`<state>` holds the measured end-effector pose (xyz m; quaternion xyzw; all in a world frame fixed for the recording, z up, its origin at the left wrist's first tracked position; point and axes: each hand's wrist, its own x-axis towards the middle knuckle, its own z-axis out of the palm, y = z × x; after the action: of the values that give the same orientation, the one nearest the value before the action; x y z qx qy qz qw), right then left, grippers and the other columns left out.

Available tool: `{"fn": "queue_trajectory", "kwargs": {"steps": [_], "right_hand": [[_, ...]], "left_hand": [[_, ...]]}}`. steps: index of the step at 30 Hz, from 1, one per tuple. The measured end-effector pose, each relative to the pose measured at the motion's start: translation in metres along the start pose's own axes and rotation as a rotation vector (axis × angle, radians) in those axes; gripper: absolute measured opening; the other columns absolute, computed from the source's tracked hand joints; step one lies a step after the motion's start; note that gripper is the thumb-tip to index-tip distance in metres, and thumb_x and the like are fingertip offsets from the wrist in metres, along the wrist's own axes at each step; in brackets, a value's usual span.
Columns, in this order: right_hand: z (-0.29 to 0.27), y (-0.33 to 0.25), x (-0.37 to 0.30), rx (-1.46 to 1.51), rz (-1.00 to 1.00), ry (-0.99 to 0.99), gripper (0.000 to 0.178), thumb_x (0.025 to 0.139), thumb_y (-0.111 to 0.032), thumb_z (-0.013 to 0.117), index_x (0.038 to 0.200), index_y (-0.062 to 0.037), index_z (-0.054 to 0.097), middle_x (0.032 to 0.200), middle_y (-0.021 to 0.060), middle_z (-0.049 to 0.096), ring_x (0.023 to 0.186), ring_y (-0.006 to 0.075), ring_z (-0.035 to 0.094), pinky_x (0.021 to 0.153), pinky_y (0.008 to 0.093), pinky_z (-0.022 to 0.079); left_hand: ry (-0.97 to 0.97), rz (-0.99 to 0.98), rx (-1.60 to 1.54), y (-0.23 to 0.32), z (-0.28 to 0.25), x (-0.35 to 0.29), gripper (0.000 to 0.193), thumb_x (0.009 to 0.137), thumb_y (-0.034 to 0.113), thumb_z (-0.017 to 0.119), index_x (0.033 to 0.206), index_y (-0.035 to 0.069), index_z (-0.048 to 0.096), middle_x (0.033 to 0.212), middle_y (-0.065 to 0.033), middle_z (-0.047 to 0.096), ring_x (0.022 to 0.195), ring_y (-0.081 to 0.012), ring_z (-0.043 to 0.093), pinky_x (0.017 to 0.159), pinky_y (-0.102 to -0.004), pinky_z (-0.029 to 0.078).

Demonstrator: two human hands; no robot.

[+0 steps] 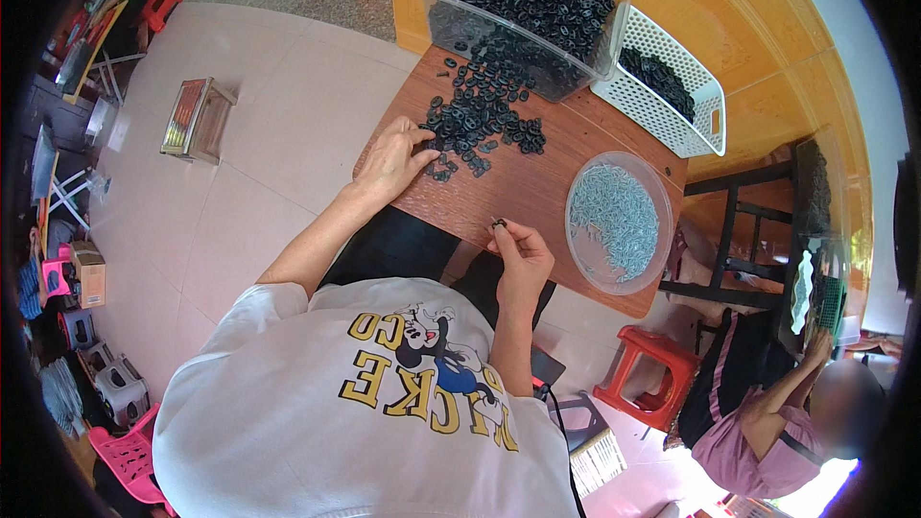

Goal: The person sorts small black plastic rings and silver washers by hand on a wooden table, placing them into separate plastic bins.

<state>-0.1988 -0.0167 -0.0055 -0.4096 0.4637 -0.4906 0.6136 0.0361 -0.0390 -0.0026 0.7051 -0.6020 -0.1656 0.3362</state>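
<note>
The right hand (521, 251) has its thumb and fingers pinched closed on 1 black piece (499, 223), held over the near edge of the desk (528, 177). A thin bit shows beside it, perhaps a screw, but it is too small to be sure. The left hand (391, 161) is ahead and to the left of those fingers, at the near left edge of the loose pieces (470, 120). Its thumb and fingers are bent and slightly parted; I cannot tell whether they grip anything.

The step in hand looks like picking out and pairing small parts, 1 at a time. The next move seems to call for the left fingers to single out 1 piece from the crowd without dragging its neighbours, while the right pinch keeps its own part steady and turned to suit.

Just to the right of the right fingers sits a round dish (587, 254) of what look like silvery screws (614, 211). Beyond the left fingers, past the loose pieces, a clear bin (566, 86) holds many more; a white basket (662, 130) of black parts stands to its right.
</note>
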Motion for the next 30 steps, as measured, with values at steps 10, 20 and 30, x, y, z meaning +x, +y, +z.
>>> {"fn": "queue_trajectory", "kwargs": {"steps": [10, 20, 30], "right_hand": [[0.002, -0.004, 0.007, -0.05, 0.041, -0.05, 0.009, 0.081, 0.001, 0.064, 0.09, 0.0018, 0.065, 0.081, 0.0074, 0.066, 0.064, 0.0084, 0.059, 0.059, 0.0201, 0.049], [0.007, -0.004, 0.011, -0.029, 0.039, -0.073, 0.009, 0.08, 0.0, 0.066, 0.089, 0.0008, 0.065, 0.074, 0.0041, 0.064, 0.062, 0.0071, 0.058, 0.058, 0.0197, 0.049], [0.011, -0.005, 0.01, 0.003, 0.084, -0.08, 0.01, 0.081, 0.0, 0.066, 0.09, 0.0007, 0.065, 0.077, 0.0049, 0.065, 0.063, 0.0078, 0.058, 0.058, 0.0197, 0.048]], "left_hand": [[-0.049, -0.011, -0.047, 0.0, -0.002, 0.005, 0.024, 0.079, 0.012, 0.067, 0.099, -0.001, 0.064, 0.09, -0.0128, 0.055, 0.086, -0.0258, 0.056, 0.078, -0.0358, 0.046], [-0.174, -0.024, -0.092, -0.01, -0.009, 0.011, 0.025, 0.081, 0.009, 0.063, 0.104, 0.002, 0.064, 0.093, -0.0145, 0.055, 0.093, -0.0289, 0.055, 0.081, -0.0358, 0.044], [-0.224, 0.043, -0.05, -0.009, -0.016, 0.013, 0.022, 0.078, 0.001, 0.064, 0.1, 0.002, 0.064, 0.092, -0.0121, 0.054, 0.087, -0.0253, 0.055, 0.077, -0.034, 0.045]]}}
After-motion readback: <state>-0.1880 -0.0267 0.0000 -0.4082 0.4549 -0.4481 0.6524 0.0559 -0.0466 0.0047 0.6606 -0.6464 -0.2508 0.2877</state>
